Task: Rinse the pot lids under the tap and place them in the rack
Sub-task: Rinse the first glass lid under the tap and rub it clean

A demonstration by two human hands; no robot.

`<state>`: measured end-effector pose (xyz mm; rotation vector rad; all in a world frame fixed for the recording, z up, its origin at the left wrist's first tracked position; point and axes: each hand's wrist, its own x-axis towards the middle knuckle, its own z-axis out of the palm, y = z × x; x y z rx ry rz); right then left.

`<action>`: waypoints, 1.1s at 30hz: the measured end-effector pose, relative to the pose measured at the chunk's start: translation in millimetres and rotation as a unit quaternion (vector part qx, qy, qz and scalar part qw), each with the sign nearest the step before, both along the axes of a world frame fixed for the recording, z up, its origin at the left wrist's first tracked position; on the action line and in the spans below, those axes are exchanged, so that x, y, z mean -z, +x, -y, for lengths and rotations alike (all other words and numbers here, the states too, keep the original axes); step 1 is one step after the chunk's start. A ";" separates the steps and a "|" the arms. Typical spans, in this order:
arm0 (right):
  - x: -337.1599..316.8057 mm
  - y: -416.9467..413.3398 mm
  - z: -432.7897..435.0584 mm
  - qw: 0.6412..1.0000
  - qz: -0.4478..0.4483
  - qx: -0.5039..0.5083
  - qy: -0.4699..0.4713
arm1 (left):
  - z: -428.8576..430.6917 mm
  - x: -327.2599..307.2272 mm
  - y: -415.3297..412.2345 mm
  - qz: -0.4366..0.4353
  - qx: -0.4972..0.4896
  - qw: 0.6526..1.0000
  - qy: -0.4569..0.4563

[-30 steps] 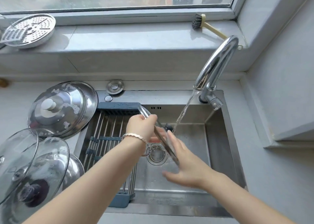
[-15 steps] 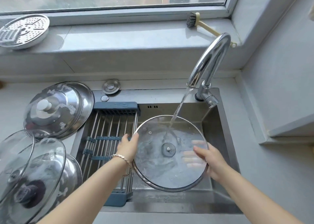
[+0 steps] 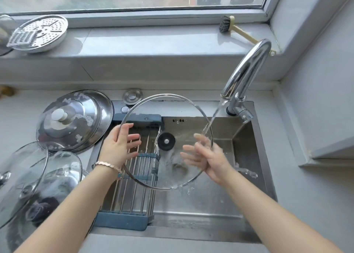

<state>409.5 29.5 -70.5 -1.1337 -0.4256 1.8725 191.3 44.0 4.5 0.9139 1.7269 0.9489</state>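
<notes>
- A person is holding a glass lid (image 3: 180, 118) over the sink (image 3: 247, 157), its rim pressed between two flat palms.
- The left hand (image 3: 118, 145) is resting against the lid's left rim with fingers spread and loosely open, not curled around the edge; a bracelet (image 3: 108, 165) is sitting on that wrist.
- The right hand (image 3: 205, 157) is pressing on the lid's right rim, fingers splayed behind the glass and showing through it, so both hands are bracing the lid rather than closing on it.
- The lid is tilting towards the camera, its black knob (image 3: 166, 141) sitting near the middle of the glass.
- Water is running from the tap (image 3: 247, 68) at the sink's back right corner, and the stream is striking the lid's upper right rim.
- Water is dripping from the lid's lower edge into the sink.
- The rack (image 3: 134, 199), with metal bars and blue ends, is lying across the left part of the sink, partly behind the lid.
- Left of the sink, a steel lid (image 3: 76, 118) with soap suds is lying on the worktop (image 3: 17, 118).
- Two more glass lids (image 3: 38, 178) are overlapping at the front left of the sink.
- Behind the sink, on the windowsill (image 3: 153, 41), a brush (image 3: 229, 27) is lying near the tap and a perforated steamer plate (image 3: 42, 32) is sitting far left.
</notes>
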 end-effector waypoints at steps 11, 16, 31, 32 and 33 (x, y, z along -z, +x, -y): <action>-91.0 40.3 -51.6 0.890 0.392 -0.213 0.091 | 20.1 75.4 68.9 0.174 0.025 0.939 -0.295; -72.5 72.8 -45.7 0.928 0.325 -0.168 -0.073 | 50.2 73.1 75.9 -0.168 0.342 0.920 -0.097; -64.1 -23.6 -71.3 0.855 0.466 -0.226 0.034 | 33.8 42.4 39.3 0.080 -0.011 0.996 0.042; -63.1 -31.2 -71.4 0.837 0.489 -0.236 0.068 | 31.4 40.4 36.3 0.103 -0.051 0.993 0.022; -63.0 -36.0 -70.5 0.819 0.511 -0.243 0.097 | 29.7 38.3 33.2 0.130 -0.075 0.989 0.006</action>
